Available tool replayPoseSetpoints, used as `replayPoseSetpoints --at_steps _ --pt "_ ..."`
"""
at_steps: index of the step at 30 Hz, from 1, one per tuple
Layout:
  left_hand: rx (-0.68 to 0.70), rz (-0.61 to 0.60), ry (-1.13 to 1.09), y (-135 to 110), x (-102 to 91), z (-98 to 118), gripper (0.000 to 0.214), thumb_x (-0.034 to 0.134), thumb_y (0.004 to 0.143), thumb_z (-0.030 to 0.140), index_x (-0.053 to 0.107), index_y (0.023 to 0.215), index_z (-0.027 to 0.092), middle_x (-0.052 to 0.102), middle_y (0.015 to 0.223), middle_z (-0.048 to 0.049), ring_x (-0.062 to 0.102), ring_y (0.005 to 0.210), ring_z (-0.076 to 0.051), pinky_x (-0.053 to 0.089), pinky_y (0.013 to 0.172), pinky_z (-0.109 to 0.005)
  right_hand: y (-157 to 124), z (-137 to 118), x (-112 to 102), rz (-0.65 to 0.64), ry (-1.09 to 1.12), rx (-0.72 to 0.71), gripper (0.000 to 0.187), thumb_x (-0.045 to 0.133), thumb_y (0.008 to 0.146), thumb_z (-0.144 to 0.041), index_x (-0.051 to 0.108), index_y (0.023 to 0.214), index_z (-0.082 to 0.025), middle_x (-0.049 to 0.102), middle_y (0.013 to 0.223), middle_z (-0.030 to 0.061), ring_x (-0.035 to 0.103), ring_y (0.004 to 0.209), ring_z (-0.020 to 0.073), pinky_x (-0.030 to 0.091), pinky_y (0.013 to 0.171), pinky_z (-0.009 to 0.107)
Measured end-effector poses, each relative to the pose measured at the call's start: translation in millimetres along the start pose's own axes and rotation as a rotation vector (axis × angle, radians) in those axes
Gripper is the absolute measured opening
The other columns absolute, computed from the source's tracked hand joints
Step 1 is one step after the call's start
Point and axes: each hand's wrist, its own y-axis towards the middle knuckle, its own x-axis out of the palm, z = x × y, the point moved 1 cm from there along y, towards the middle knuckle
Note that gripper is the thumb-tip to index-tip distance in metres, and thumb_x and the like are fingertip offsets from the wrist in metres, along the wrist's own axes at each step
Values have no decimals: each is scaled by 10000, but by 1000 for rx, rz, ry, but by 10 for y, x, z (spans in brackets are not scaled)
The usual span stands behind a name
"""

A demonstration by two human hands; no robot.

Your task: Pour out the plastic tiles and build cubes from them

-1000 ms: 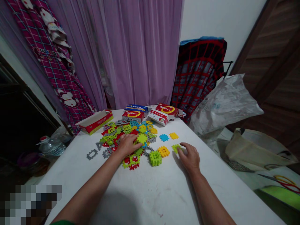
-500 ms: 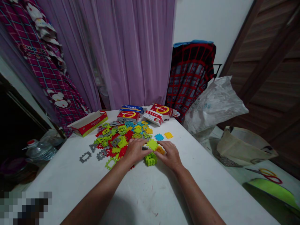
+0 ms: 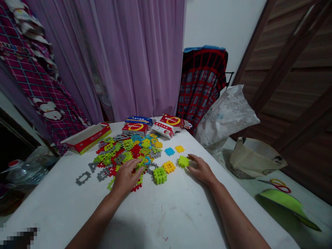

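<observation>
My left hand (image 3: 127, 175) is over the near right part of a pile of toothed plastic building pieces (image 3: 119, 158), its fingers apart and nothing visible between them. My right hand (image 3: 201, 170) is open at the right edge of a lime green toothed piece (image 3: 183, 161); whether the fingertips touch it I cannot tell. Between the hands stands a green cube (image 3: 159, 175) of joined pieces. An orange-yellow piece (image 3: 169, 167) with a pattern of holes lies right beside it. Farther back are a flat blue piece (image 3: 169, 151) and a flat yellow piece (image 3: 179, 148).
At the table's back stand a blue box (image 3: 138, 120) and red boxes (image 3: 135, 129), with an open red box (image 3: 90, 140) at the left. Loose grey pieces (image 3: 83, 178) lie left of the pile. Off the right edge are a cloth bag (image 3: 256, 157) and scissors (image 3: 278, 185).
My hands have drawn apart, left hand toward the pile, right hand to the right. The lime green piece, earlier between both hands above the cube, now lies farther right. The view has shifted slightly.
</observation>
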Motion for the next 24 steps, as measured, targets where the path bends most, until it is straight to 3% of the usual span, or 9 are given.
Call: replayPoseSetpoints --at_steps 5,10,17,24 --pt "-50 171 31 -357 -48 -399 357 462 915 445 688 1116 256 719 1127 -48 657 1056 -228 524 958 -384 64 122 9 -108 1 -27 597 608 725 -319 568 1312 -217 662 1240 84 578 1160 237 420 1034 426" --pt "-71 291 83 -527 -75 -612 317 473 909 433 684 1092 282 723 1100 -44 662 1047 -239 535 954 -404 148 202 -16 -185 2 -87 600 616 714 -294 583 1308 -212 657 1247 91 580 1154 248 409 1045 447" --pt "-85 297 103 -624 -23 -746 281 487 915 400 675 1077 268 721 1101 -45 655 1054 -237 536 944 -391 184 216 -71 -247 -15 -109 590 586 714 -265 593 1299 -191 640 1265 107 570 1175 242 405 1060 426" --pt "-90 215 167 -638 -24 -693 309 453 926 381 684 1095 266 710 1121 -60 638 1071 -236 484 990 -420 180 318 -49 -244 22 -86 644 550 668 -304 597 1299 -185 610 1325 114 546 1218 271 374 1087 463"
